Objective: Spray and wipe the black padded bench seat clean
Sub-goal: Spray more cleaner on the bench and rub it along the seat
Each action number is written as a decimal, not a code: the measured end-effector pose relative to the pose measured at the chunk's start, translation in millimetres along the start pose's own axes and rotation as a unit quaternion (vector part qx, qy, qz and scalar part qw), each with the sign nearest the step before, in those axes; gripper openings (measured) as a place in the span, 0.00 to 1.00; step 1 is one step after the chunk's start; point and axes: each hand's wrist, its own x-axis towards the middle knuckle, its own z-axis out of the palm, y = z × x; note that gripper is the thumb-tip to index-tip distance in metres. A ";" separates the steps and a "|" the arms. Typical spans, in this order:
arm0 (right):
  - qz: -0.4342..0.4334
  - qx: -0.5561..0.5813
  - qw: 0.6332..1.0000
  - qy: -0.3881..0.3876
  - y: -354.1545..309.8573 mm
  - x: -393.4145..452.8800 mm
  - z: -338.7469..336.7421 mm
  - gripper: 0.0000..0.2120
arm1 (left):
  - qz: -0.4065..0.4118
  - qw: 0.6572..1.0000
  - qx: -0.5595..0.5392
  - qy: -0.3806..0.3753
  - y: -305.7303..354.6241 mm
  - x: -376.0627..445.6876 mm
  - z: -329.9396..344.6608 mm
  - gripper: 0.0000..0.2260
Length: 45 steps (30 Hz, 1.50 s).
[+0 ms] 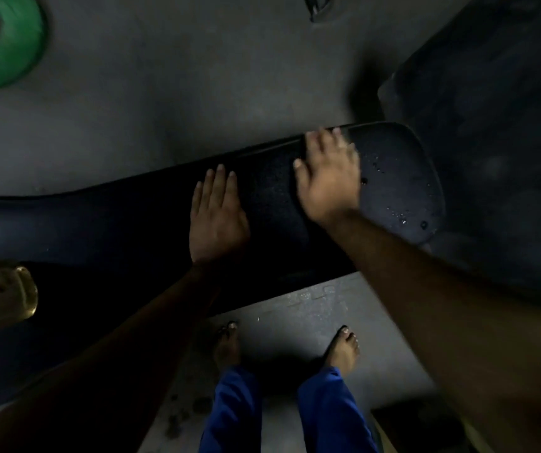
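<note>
- Across the floor at the person's feet runs the black padded bench seat [295,217], droplets beading its right end: sprayed, I'd judge, wiping unfinished.
- Left hand [217,217] lies flat, open, holding nothing.
- Right hand [328,178], blurred, is spread on the pad beside the droplets; no cloth visible.

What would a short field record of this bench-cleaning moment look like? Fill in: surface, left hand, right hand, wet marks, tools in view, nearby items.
surface: black bench seat, lying across the view
left hand: flat on seat, fingers together, empty
right hand: spread on seat, blurred, no cloth seen
wet marks: droplets on the seat's right end
tools in view: no spray bottle or cloth
nearby items: green disc on floor
</note>
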 end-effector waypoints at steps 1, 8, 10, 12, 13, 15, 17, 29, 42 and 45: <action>-0.039 0.003 0.999 -0.018 -21.5 -9.5 10.3 0.27 | 0.000 1.000 0.001 -0.001 -0.4 0.6 -0.5 0.22; -0.010 -0.028 0.999 -0.018 -1.5 43.0 -15.9 0.31 | -0.020 0.999 0.021 -0.014 3.6 5.5 -2.2 0.23; -0.064 -0.020 0.995 -0.076 -29.9 17.3 -6.6 0.33 | -0.030 0.999 0.011 -0.019 11.2 10.3 -3.8 0.24; -0.230 -0.012 0.966 -0.118 -19.5 -9.3 -3.7 0.32 | -0.039 0.999 -0.001 -0.018 20.3 15.6 -3.2 0.24; -0.271 -0.015 0.955 -0.120 -1.5 -1.1 -11.6 0.32 | -0.047 0.999 -0.005 -0.019 24.0 16.8 -1.6 0.25; -0.156 -0.027 0.985 -0.065 26.0 43.3 -25.8 0.32 | -0.058 0.998 -0.006 -0.024 27.9 19.3 2.4 0.26; 0.010 -0.002 0.999 -0.041 20.5 69.2 -30.6 0.33 | -0.066 0.998 -0.007 -0.023 30.8 20.0 2.2 0.27; -0.099 -0.016 0.991 -0.090 37.2 22.4 -21.8 0.34 | -0.031 0.997 -0.047 -0.048 78.2 47.2 18.8 0.28; -0.177 0.000 0.981 -0.083 117.2 -0.7 -41.7 0.34 | -0.010 0.999 -0.024 -0.036 130.9 33.1 37.8 0.26; 0.070 0.016 0.997 -0.040 95.6 49.9 -48.0 0.31 | -0.005 0.999 -0.024 -0.021 141.0 28.4 43.3 0.25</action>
